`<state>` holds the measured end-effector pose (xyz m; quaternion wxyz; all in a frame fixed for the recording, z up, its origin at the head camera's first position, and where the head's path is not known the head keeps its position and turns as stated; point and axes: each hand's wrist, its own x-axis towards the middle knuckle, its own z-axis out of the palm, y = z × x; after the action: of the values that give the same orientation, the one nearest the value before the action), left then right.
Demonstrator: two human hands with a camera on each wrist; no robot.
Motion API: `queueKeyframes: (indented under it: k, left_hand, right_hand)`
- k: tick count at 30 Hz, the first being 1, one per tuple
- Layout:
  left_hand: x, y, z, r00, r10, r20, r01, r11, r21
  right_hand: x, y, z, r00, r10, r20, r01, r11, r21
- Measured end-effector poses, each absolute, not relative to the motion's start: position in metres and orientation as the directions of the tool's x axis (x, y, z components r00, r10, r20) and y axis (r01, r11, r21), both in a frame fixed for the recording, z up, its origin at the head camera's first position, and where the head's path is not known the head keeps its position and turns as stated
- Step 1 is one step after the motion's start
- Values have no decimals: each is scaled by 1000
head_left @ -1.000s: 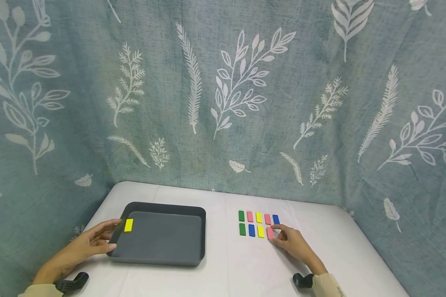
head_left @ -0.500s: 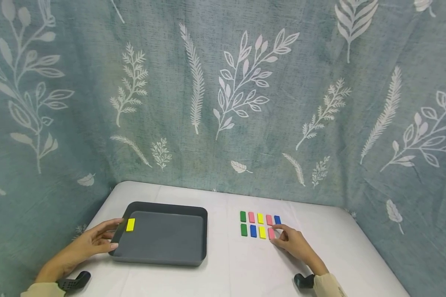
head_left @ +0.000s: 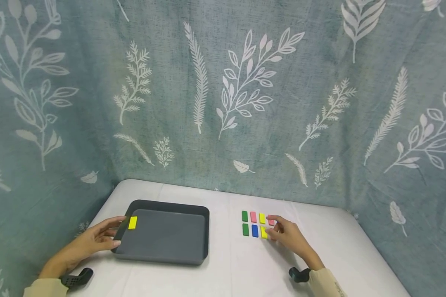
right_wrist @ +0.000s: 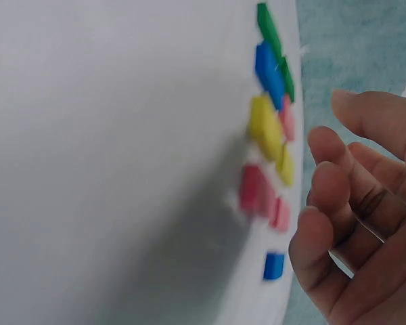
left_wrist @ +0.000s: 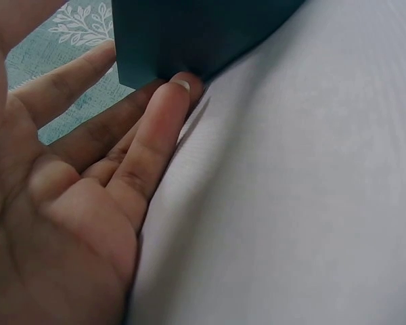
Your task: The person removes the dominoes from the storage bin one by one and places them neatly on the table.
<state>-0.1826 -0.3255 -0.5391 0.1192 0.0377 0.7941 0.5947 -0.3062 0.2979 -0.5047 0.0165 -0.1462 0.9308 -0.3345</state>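
Observation:
My left hand (head_left: 98, 238) lies at the left side of a dark grey tray (head_left: 160, 260), fingers fairly straight; in the left wrist view its fingertips touch the outside of the tray wall (left_wrist: 183, 40). A yellow block (head_left: 132, 222) lies inside, close to that wall. Over the right end of two rows of small rectangular blocks hovers my right hand (head_left: 288, 235), nothing between its parted thumb and fingers. It hides part of a back-row pink block (head_left: 271, 222) and overlaps the front yellow block (head_left: 264, 232). A front pink block (right_wrist: 252, 189) and a blue block (right_wrist: 273, 266) show in the right wrist view.
Left of my right hand are green (head_left: 245, 229), blue (head_left: 255, 230), pink (head_left: 253, 217) and other yellow (head_left: 262, 218) blocks. A white cloth (head_left: 223, 272) covers the table. A leaf-patterned curtain (head_left: 215, 161) stands behind it and at both sides.
My right hand has come up off the front pink block and shifted slightly left over the rows. My left hand stays at the tray. The whole head view has drifted slightly.

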Motion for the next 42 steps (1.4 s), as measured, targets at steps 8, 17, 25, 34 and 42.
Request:
queueKeyframes:
  k: [8,17,25,34,42]
  left_hand:
    - [-183,-324,-538,-970,180,-160,-102,295,950]
    - [-180,-323,-536,-967,183,-179,-119,299,947]
    - [-179,-322,-536,-969,181,-167,-105,309,945]
    - [-177,-324,-537,-972,162,-171,-113,317,942]
    - [-180,-322,-538,-970,174,-172,-112,308,945]
  right_hand:
    - [-313,263,-491,-916,-378,135,-370,665,-649]
    - [-318,216,-484,-853,-489,186,-485,609,-627]
    - [-320,167,-477,-796,-568,209,-562,563,-606]
    - [-317,113,-477,-741,-643,194,-607,517,-604]
    - [-315,75,-476,-705,-685,184,-640,503,-581]
